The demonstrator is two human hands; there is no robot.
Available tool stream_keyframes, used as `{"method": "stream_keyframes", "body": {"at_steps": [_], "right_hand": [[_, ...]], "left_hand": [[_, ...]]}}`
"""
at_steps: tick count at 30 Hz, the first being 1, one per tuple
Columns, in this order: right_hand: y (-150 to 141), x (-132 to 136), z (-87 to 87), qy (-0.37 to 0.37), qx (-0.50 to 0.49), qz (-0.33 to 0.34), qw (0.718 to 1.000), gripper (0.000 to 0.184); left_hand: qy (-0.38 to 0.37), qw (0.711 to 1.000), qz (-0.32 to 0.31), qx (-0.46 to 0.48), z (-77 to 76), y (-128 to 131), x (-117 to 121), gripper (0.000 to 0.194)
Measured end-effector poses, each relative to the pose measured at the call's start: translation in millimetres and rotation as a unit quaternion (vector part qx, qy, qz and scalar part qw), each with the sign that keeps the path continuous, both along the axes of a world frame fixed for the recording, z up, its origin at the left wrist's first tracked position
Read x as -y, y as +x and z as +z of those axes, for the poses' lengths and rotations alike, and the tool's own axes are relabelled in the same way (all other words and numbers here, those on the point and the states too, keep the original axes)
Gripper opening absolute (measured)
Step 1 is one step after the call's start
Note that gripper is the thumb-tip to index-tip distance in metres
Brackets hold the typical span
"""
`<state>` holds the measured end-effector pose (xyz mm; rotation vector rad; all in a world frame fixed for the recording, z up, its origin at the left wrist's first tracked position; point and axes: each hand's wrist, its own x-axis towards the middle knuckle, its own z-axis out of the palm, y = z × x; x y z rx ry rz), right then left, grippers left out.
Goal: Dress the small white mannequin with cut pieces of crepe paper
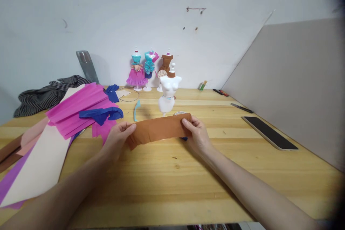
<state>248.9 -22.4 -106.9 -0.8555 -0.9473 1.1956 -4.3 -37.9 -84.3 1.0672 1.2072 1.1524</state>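
A strip of brown crepe paper [159,130] is stretched between my two hands above the wooden table. My left hand [118,138] pinches its left end, where the paper folds and hangs down a little. The upper right corner is gripped between thumb and fingers of my right hand [196,133]. Just behind the strip stands a small white dress-form mannequin [169,88] with a brown band [171,74] round its neck and a thin blue strip at its waist. The strip hides the foot of the mannequin and part of a dark blue item below my right fingers.
Three dressed mini mannequins [137,70] stand by the wall. Pink crepe paper [78,107], blue scraps and cream sheets lie at left, near a striped cloth [51,93] and a tumbler [87,66]. A phone [269,132], a dark pen-like tool [242,107] and a small green box [202,86] are at right.
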Motion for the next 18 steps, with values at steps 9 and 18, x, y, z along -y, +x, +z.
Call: {"method": "stream_keyframes", "body": {"at_steps": [9, 18], "right_hand": [[0.3, -2.6, -3.2, -0.015, -0.009, -0.012, 1.0, 0.02], [-0.1, -4.4, -2.6, -0.02, -0.012, -0.028, 0.999, 0.021]], "left_hand": [[-0.12, 0.98, -0.085, 0.137, 2.8, -0.2, 2.0, 0.05], [-0.115, 0.977, -0.172, -0.052, -8.1, -3.0, -2.9, 0.062]]}}
